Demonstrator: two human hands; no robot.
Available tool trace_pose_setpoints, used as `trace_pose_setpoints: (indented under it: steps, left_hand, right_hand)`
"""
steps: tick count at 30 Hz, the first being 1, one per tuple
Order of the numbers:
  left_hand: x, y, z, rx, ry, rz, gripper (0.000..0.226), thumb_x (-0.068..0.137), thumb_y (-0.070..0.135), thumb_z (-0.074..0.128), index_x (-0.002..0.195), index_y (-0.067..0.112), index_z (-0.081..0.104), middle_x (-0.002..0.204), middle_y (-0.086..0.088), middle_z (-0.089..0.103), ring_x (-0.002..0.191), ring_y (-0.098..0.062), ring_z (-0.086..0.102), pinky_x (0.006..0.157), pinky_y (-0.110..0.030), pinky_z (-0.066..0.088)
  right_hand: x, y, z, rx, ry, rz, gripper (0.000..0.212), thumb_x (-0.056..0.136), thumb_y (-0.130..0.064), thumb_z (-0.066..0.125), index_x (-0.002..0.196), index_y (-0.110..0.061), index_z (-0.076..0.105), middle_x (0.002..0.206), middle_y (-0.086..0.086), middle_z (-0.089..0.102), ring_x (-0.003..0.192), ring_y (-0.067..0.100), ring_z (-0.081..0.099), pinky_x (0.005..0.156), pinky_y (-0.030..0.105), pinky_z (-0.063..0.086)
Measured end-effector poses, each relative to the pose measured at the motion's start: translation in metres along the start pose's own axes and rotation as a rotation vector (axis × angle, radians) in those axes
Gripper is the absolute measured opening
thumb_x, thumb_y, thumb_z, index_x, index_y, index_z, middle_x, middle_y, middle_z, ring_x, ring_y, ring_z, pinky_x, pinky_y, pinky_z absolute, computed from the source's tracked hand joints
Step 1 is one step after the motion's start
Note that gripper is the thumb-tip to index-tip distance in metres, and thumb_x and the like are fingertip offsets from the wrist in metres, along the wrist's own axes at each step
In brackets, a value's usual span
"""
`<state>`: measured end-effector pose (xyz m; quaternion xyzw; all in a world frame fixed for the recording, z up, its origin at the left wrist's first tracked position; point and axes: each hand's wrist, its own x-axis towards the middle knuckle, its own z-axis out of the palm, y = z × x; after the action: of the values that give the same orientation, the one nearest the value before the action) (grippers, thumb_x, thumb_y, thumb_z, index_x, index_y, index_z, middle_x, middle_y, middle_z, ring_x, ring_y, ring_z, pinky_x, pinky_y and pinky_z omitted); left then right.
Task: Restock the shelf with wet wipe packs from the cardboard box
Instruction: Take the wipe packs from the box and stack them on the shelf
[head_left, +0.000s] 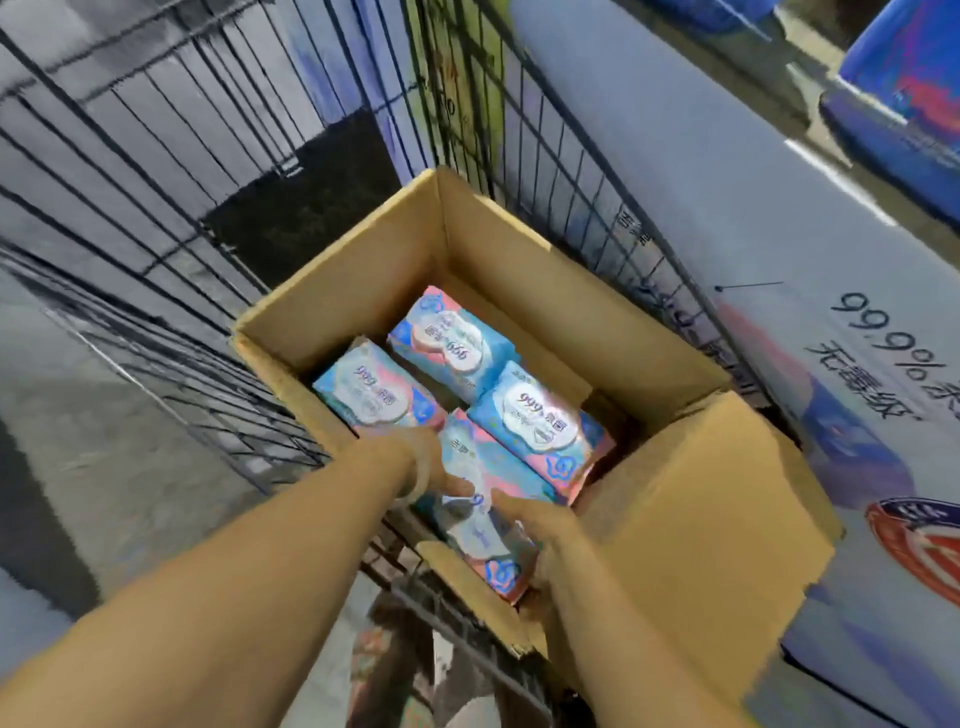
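An open cardboard box (519, 260) sits inside a wire cart and holds several blue and pink wet wipe packs. One pack (363, 384) lies at the box's left, another (452, 338) at the back, a third (543, 421) at the right. Both my hands reach into the near end of the box. My left hand (431, 467) grips the left side of the nearest pack (483, 525), and my right hand (545, 540) holds its right side. The pack is tilted up at the box's near edge.
The black wire cart (571, 171) surrounds the box on all sides. The box's right flap (701, 519) hangs open outward. A large printed case (779, 234) stands at the right, with blue packages (904, 93) beyond it. Grey floor (104, 415) lies to the left.
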<state>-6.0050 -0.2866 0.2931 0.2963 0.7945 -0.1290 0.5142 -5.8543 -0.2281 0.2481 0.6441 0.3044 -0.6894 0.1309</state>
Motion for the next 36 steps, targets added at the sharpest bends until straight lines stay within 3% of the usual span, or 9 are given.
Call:
trace_pose_setpoints:
  steps: [3, 7, 11, 15, 17, 20, 27, 32, 36]
  left_hand:
    - [0.021, -0.012, 0.010, -0.145, -0.078, 0.025, 0.125, 0.056, 0.067, 0.072, 0.152, 0.020, 0.007, 0.148, -0.002, 0.040, 0.134, -0.024, 0.042, 0.112, -0.034, 0.032]
    - [0.037, -0.009, 0.015, -0.234, -0.153, 0.087, 0.091, 0.059, 0.053, 0.076, 0.136, 0.016, 0.045, 0.137, 0.001, 0.053, 0.123, -0.022, 0.052, 0.108, -0.036, 0.040]
    - [0.046, -0.011, 0.006, -0.311, -0.121, 0.072, 0.090, 0.058, 0.053, 0.080, 0.132, 0.013, 0.048, 0.131, -0.003, 0.057, 0.120, -0.023, 0.054, 0.106, -0.039, 0.041]
    - [0.048, -0.014, -0.017, -0.327, -0.051, 0.074, 0.121, 0.023, 0.075, 0.076, 0.126, 0.014, 0.052, 0.125, -0.003, 0.060, 0.113, -0.024, 0.058, 0.100, -0.040, 0.046]
    - [0.042, -0.010, -0.029, -0.332, 0.001, 0.109, 0.117, 0.025, 0.075, 0.076, 0.121, 0.012, 0.054, 0.119, -0.002, 0.061, 0.109, -0.023, 0.058, 0.094, -0.034, 0.048]
    - [0.026, 0.003, -0.048, -0.388, 0.079, 0.198, 0.058, 0.057, 0.054, 0.082, 0.095, 0.017, 0.058, 0.094, 0.004, 0.060, 0.092, -0.018, 0.057, 0.070, -0.021, 0.042]
    - [-0.043, 0.055, -0.105, -0.400, 0.281, 0.503, 0.084, 0.036, 0.064, 0.085, 0.100, 0.013, 0.068, 0.096, 0.000, 0.071, 0.091, -0.016, 0.068, 0.084, -0.035, 0.055]
    - [-0.125, 0.121, -0.116, -0.395, 0.383, 0.748, 0.065, 0.047, 0.048, 0.087, 0.097, 0.011, 0.069, 0.093, 0.002, 0.074, 0.071, 0.002, 0.066, 0.078, -0.024, 0.058]
    - [-0.204, 0.184, -0.092, -0.346, 0.476, 0.912, 0.042, 0.059, 0.038, 0.086, 0.094, 0.020, 0.070, 0.084, 0.008, 0.073, 0.068, 0.006, 0.068, 0.067, -0.016, 0.058]
  right_hand:
    - [0.013, 0.017, 0.013, 0.158, 0.073, -0.018, 0.076, 0.061, -0.020, 0.088, 0.127, 0.001, 0.054, 0.122, 0.019, 0.063, 0.079, 0.021, 0.066, 0.079, 0.034, 0.060]
    - [0.009, 0.015, 0.016, 0.134, 0.235, 0.077, 0.084, 0.059, -0.038, 0.090, 0.126, -0.012, 0.048, 0.121, 0.010, 0.061, 0.095, 0.023, 0.060, 0.092, 0.041, 0.053]
    - [0.051, 0.038, 0.002, 0.104, 0.358, -0.114, 0.139, 0.000, -0.062, 0.089, 0.124, -0.009, 0.056, 0.114, 0.007, 0.069, 0.100, 0.023, 0.070, 0.090, 0.044, 0.057]
    - [0.003, 0.002, 0.011, 0.182, 0.238, -0.214, 0.084, 0.037, -0.021, 0.096, 0.112, 0.001, 0.066, 0.102, 0.017, 0.074, 0.097, 0.035, 0.071, 0.086, 0.056, 0.056]
    - [-0.003, -0.009, 0.007, 0.191, 0.226, -0.260, 0.086, 0.032, -0.027, 0.094, 0.111, -0.002, 0.068, 0.100, 0.015, 0.075, 0.093, 0.033, 0.072, 0.076, 0.046, 0.061]
    - [-0.016, -0.023, 0.000, 0.177, 0.284, -0.342, 0.111, 0.017, -0.047, 0.094, 0.114, -0.004, 0.064, 0.100, 0.012, 0.075, 0.079, 0.025, 0.070, 0.052, 0.024, 0.054]
    - [-0.133, -0.081, -0.052, 0.155, 0.412, -0.672, 0.095, 0.062, -0.012, 0.089, 0.134, -0.010, 0.028, 0.101, -0.013, 0.042, 0.101, 0.008, 0.044, 0.074, 0.009, 0.037]
    - [-0.203, -0.088, -0.107, 0.119, 0.532, -0.883, 0.118, 0.023, -0.054, 0.092, 0.114, -0.029, 0.022, 0.124, 0.007, 0.055, 0.112, 0.029, 0.060, 0.094, 0.049, 0.052]
    - [-0.268, -0.062, -0.176, 0.161, 0.597, -1.048, 0.114, 0.025, -0.051, 0.087, 0.121, -0.028, 0.029, 0.124, 0.005, 0.052, 0.111, 0.023, 0.059, 0.093, 0.046, 0.054]
